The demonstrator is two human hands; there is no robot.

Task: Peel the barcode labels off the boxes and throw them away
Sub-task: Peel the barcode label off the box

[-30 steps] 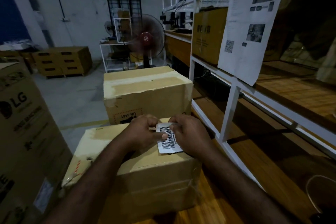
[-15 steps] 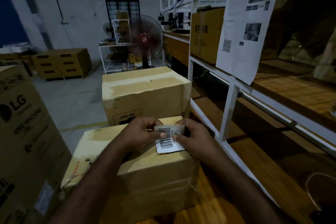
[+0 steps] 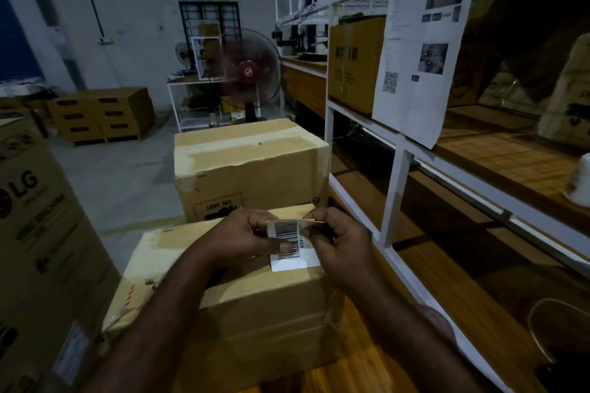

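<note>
A white barcode label (image 3: 292, 244) sits on the top of the nearest cardboard box (image 3: 223, 322), near its far right corner. The label's far end is lifted and curled up off the cardboard; its near end still lies flat. My left hand (image 3: 245, 238) presses its thumb on the barcode. My right hand (image 3: 343, 247) pinches the raised far edge of the label. A second, taller taped box (image 3: 249, 166) stands right behind the first one.
A large LG carton (image 3: 38, 252) stands at the left. A white metal rack with wooden shelves (image 3: 396, 188) runs along the right, with a printed sheet (image 3: 421, 51) hanging on it. A standing fan (image 3: 249, 73) and stacked boxes (image 3: 102, 115) are further back on the concrete floor.
The label's far end has come further off the box and curled up toward me. My right hand has moved up to grip that raised edge; the left thumb stays on the barcode.
</note>
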